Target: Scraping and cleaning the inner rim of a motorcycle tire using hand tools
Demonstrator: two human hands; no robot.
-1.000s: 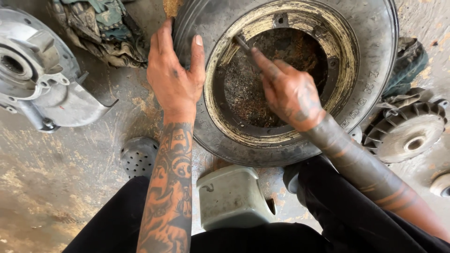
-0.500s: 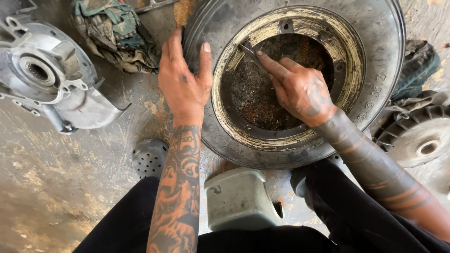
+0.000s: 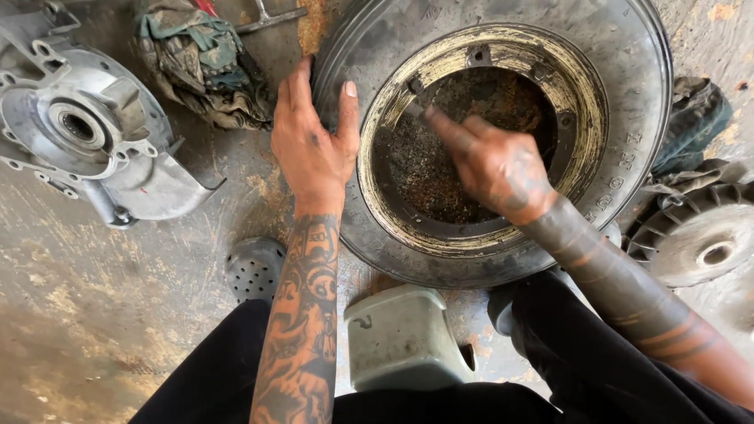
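Observation:
A small black tyre (image 3: 628, 86) on a worn yellowish rim (image 3: 585, 118) lies flat on the concrete floor in the head view. My left hand (image 3: 314, 149) rests flat on the tyre's left sidewall, fingers spread, holding nothing. My right hand (image 3: 499, 169) reaches inside the rim and grips a thin metal tool (image 3: 415, 108) whose tip meets a bolt hole at the rim's upper left. The rusty hub floor (image 3: 424, 177) shows below the tool.
A grey metal engine casing (image 3: 86, 133) lies at the left, dirty rags (image 3: 204, 63) and a wrench (image 3: 271, 17) behind it. A perforated metal cup (image 3: 255, 268) and a grey plastic box (image 3: 400, 338) sit between my knees. A finned fan wheel (image 3: 699, 239) lies right.
The view has shifted so the tyre sits more to the right and nearer. My right hand has moved a little along the rim's upper left with the tool; my left hand stays on the sidewall.

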